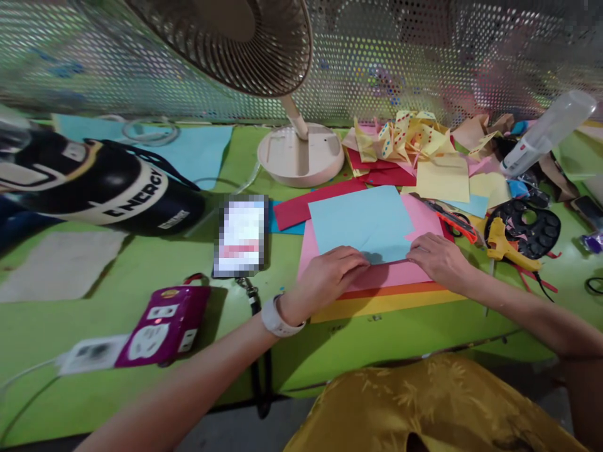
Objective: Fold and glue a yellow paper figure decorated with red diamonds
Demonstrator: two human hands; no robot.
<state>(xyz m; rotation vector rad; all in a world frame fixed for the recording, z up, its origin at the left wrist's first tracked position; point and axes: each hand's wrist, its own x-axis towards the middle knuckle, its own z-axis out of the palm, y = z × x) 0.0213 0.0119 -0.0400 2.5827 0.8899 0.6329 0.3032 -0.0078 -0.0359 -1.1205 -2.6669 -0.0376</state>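
A sheet of light blue paper (360, 220) lies on top of pink paper (308, 251), with orange and yellow sheets (400, 304) showing below toward me. At the blue sheet's near edge, my left hand (330, 276) has its fingers bent and pressed together on the left part of that edge. My right hand (440, 260) pinches the same edge farther right. The edge looks slightly lifted or curled between them. Thumb tips are partly hidden. Red paper (315, 204) sticks out behind the blue sheet.
A fan (301, 157) stands behind the papers. On the left are a dark bottle (141, 188), a phone (241, 235) and a purple power strip (164, 323). To the right lie a cutter knife (455, 221), a yellow glue gun (506, 245), folded yellow paper pieces (405, 138) and a clear bottle (549, 135).
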